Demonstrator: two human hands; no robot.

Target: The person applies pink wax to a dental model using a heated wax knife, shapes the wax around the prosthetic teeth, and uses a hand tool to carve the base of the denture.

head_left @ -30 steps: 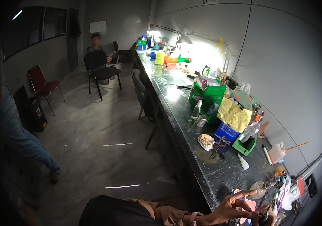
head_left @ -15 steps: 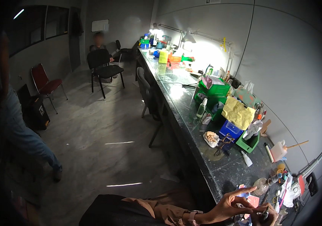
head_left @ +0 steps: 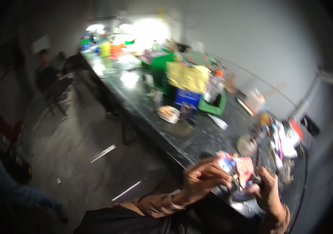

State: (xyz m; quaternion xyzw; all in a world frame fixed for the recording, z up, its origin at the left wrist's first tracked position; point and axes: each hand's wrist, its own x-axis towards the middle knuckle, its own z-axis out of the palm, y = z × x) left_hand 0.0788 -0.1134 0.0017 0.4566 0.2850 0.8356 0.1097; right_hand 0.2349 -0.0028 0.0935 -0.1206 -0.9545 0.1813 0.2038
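Above the near end of the dark workbench, my left hand (head_left: 205,177) has its fingers bent and drawn together in a pinch. Whatever may be between those fingertips is too blurred to name. To its right, my right hand (head_left: 268,193) is closed around a small dark rounded object (head_left: 256,178), held between thumb and fingers. A gap separates the two hands. Behind and between them lie a pink sheet (head_left: 244,168) and a blue-and-white packet (head_left: 227,162). Just beyond the sheet sits a round clear glass vessel (head_left: 247,145).
Across the bench (head_left: 154,128) stand a blue bin (head_left: 187,97) under yellow paper (head_left: 188,77), a green tray (head_left: 214,104), a white squeeze bottle (head_left: 218,121) and a white dish (head_left: 168,114). Rightward are a plastic bottle (head_left: 255,102) and cluttered tools. A person (head_left: 47,74) sits at the far left.
The view has swung right, so the bench shows further left, blurred. My hands, close together before, have moved apart. The left fingers have curled in more.
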